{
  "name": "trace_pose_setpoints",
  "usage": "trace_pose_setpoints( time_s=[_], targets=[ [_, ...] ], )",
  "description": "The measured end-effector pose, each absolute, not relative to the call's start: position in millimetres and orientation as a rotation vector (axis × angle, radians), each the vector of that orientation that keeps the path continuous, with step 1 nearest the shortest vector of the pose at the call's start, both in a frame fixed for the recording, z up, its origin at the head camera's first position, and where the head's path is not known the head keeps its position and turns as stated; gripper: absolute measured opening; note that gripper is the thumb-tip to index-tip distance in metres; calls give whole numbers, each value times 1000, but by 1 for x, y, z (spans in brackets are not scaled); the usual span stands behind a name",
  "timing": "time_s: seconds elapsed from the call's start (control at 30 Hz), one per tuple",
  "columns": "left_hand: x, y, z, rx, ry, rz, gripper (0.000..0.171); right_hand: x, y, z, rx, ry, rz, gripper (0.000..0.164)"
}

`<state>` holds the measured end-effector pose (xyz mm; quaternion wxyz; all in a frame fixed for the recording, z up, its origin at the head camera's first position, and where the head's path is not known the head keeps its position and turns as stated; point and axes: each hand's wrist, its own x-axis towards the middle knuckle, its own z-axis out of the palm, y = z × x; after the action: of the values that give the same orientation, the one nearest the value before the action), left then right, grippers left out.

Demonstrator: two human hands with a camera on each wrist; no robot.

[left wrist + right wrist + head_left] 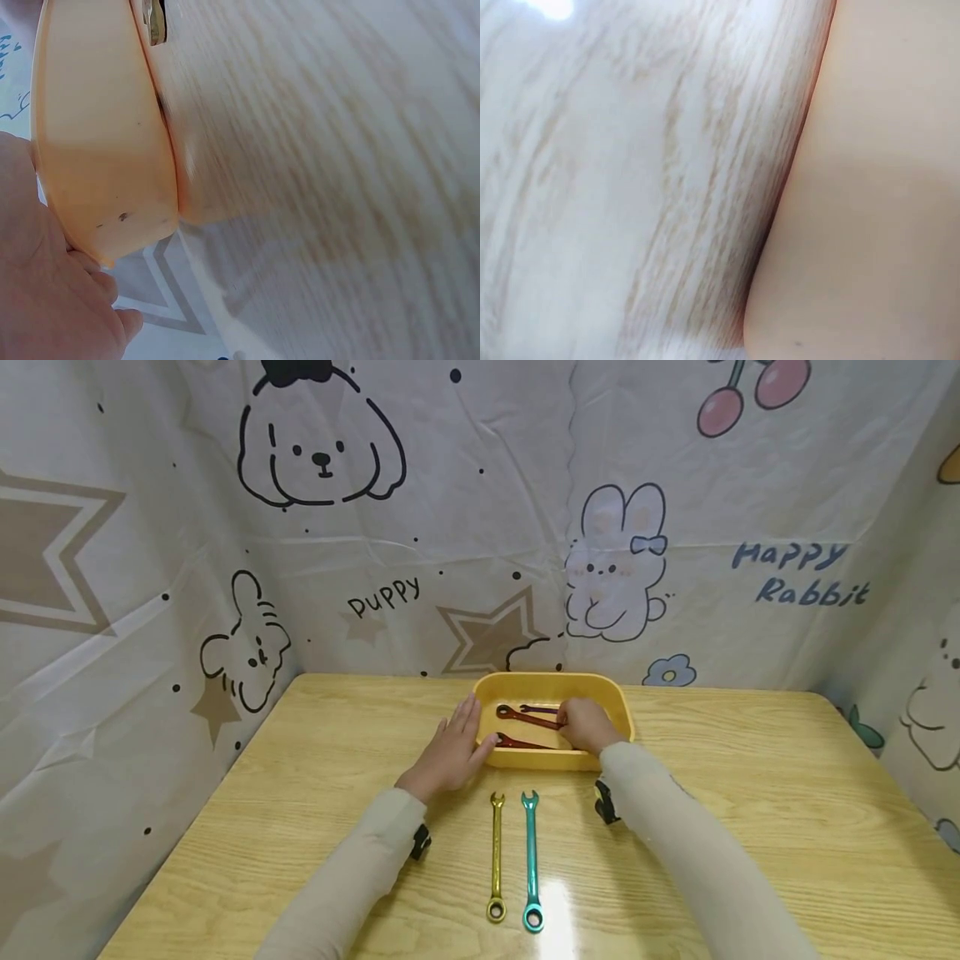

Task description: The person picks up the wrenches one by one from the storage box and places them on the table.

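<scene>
My left hand (447, 753) rests against the left end of a yellow plastic bin (551, 761), its fingers straight along the side and its thumb at the near rim. In the left wrist view this hand (45, 277) lies at the bin's corner. My right hand (588, 725) reaches inside the bin, over the ends of an orange-brown wrench (528, 719) and a small purple wrench (538, 710). Its fingertips are hidden, so I cannot tell whether they grip either one. Nearer me in the bin is a dark red wrench (517, 742).
A gold wrench (497, 856) and a teal wrench (532, 860) lie side by side on the wooden table (337, 718), in front of the bin. Printed curtains (465, 543) hang behind the table's far edge.
</scene>
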<state>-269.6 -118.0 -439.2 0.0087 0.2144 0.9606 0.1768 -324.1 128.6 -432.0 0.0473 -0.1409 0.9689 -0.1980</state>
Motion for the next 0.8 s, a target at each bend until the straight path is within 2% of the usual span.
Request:
trace_pose_setpoints(
  time_s=[0.13, 0.37, 0.57, 0.8],
  targets=[
    [-268, -119, -438, 658, 2990, 547, 74, -325, 127, -433, -423, 2945, -592, 8],
    [-268, -118, -437, 653, 2988, 547, 73, -324, 128, -434, -459, 2900, -581, 18],
    [-269, -117, -437, 640, 2992, 529, 73, -325, 131, -432, -534, 2940, -607, 10],
    [-268, -117, -436, 639, 3004, 527, 73, -323, 128, -433, -461, 2953, -618, 7]
  ],
)
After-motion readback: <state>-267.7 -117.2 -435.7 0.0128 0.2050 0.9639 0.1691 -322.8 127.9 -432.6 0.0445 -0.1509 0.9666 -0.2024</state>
